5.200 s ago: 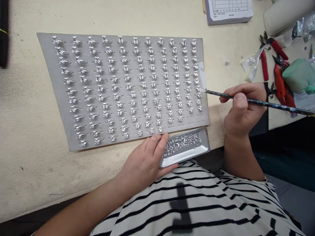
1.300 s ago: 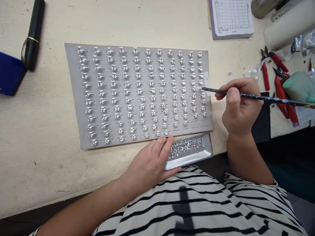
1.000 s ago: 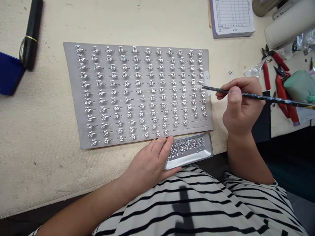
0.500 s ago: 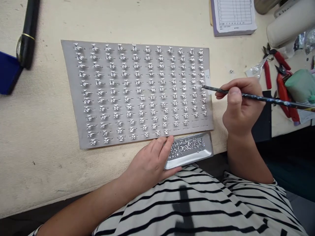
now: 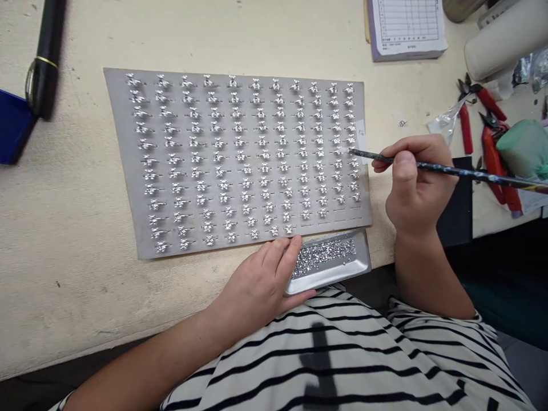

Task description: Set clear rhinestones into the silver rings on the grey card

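Note:
Between the fingers and thumb of my right hand (image 5: 417, 185) is a thin dark stick tool (image 5: 377, 156), its pale tip at the rings in the right-hand columns. My left hand (image 5: 263, 277) grips the left end of a small metal tray (image 5: 323, 279). Tiny sparkling stones (image 5: 323, 255) lie spread inside that tray. Just beyond it, a grey foam sheet (image 5: 122, 142) holds rows of silvery rings (image 5: 261, 140) standing in slits. A few slits at its lower right corner hold no ring. My left fingertips rest by the sheet's front edge.
To the right lie red-handled cutters (image 5: 492, 157), a green wrapped bundle (image 5: 522, 147) and a white roll (image 5: 505, 43). A printed pad (image 5: 406, 31) sits at the back. At far left are a black pen-like object (image 5: 47, 63) and a blue object (image 5: 15, 128).
My right hand and the stick tool have shifted very slightly left. The foam sheet appears nudged a little left and up. My left hand stays on the tray.

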`<state>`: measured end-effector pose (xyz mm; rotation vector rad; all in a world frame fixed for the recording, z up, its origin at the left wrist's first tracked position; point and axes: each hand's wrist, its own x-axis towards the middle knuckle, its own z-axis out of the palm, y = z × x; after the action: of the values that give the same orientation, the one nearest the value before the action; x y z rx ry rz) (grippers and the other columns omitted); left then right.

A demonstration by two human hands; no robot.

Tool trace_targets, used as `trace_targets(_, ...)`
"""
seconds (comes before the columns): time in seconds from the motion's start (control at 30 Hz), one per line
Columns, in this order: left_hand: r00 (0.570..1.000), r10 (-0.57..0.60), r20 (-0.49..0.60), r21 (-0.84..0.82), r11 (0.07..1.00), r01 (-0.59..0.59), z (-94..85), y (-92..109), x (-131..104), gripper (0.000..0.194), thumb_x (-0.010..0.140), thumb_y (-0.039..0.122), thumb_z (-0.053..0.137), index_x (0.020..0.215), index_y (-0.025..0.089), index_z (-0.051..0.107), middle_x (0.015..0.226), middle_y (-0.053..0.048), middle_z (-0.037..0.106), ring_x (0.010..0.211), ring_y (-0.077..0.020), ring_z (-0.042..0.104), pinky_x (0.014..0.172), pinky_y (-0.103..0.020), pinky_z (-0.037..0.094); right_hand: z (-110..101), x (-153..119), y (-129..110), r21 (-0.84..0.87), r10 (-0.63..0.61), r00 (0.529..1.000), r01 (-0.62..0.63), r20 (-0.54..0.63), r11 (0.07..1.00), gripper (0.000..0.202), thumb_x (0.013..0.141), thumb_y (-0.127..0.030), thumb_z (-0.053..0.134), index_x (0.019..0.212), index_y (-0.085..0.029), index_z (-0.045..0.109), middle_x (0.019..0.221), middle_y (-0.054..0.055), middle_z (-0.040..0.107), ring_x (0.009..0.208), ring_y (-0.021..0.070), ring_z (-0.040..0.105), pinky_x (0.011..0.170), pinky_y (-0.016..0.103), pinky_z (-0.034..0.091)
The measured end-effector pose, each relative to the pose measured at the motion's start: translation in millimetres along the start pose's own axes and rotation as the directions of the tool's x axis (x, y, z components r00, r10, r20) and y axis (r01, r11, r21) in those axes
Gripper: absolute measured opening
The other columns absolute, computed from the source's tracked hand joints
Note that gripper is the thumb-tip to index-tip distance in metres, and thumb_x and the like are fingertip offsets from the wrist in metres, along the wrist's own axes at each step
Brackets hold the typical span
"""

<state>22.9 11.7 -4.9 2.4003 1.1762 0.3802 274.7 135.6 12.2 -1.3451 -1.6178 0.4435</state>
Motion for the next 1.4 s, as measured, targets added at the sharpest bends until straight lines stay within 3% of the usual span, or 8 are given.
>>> trace_targets(0.33, 0.999, 0.034, -0.019, 0.034, 0.999, -0.033, -0.1, 0.4, 1.2, 0.079, 0.097, 0.064, 0.049, 0.142, 0.000, 0.039, 0.118, -0.022, 0.064, 0.107, -0.0280, 0.065, 0.087, -0.036, 0.060, -0.9, -1.1, 0.0, 0.010, -0.004, 1.000, 0.004, -0.007, 1.000, 0.017, 0.094, -0.030, 0.054, 0.089, -0.024, 0.069, 0.081, -0.003, 0.063, 0.070, 0.0084, 0.065, 0.065, 0.031, 0.055)
trace_targets(0.67, 1.000, 0.006, 0.010, -0.003, 1.000, -0.006, -0.1, 0.0, -0.1, 0.080, 0.097, 0.065, 0.050, 0.148, 0.006, 0.032, 0.121, -0.020, 0.065, 0.109, -0.0282, 0.066, 0.087, -0.038, 0.059, 0.0, -0.6, -0.1, -0.020, -0.013, 1.000, 0.013, 0.012, 1.000, 0.017, 0.095, -0.030, 0.053, 0.088, -0.025, 0.067, 0.081, -0.004, 0.062, 0.071, 0.0075, 0.065, 0.066, 0.030, 0.055)
trace_targets(1.03, 0.999, 0.039, -0.018, 0.039, 0.998, -0.038, -0.4, -0.6, 1.4, 0.080, 0.096, 0.064, 0.051, 0.142, 0.000, 0.039, 0.118, -0.022, 0.063, 0.107, -0.0280, 0.064, 0.088, -0.037, 0.059, -1.3, -2.6, 1.2, 0.005, -0.015, 0.999, 0.015, -0.047, 1.000, 0.017, 0.094, -0.030, 0.054, 0.088, -0.024, 0.069, 0.079, -0.004, 0.062, 0.067, 0.0079, 0.066, 0.062, 0.030, 0.054)
trace_targets(1.4, 0.998, 0.050, -0.033, 0.046, 0.998, -0.048, -0.5, -0.5, 0.7, 0.080, 0.096, 0.063, 0.053, 0.141, -0.002, 0.041, 0.118, -0.021, 0.062, 0.106, -0.0276, 0.064, 0.088, -0.035, 0.059, -1.6, -2.8, 2.3, 0.019, -0.027, 0.999, 0.027, -0.022, 0.999, 0.017, 0.094, -0.029, 0.054, 0.089, -0.022, 0.070, 0.081, -0.003, 0.063, 0.069, 0.0076, 0.066, 0.064, 0.029, 0.054)
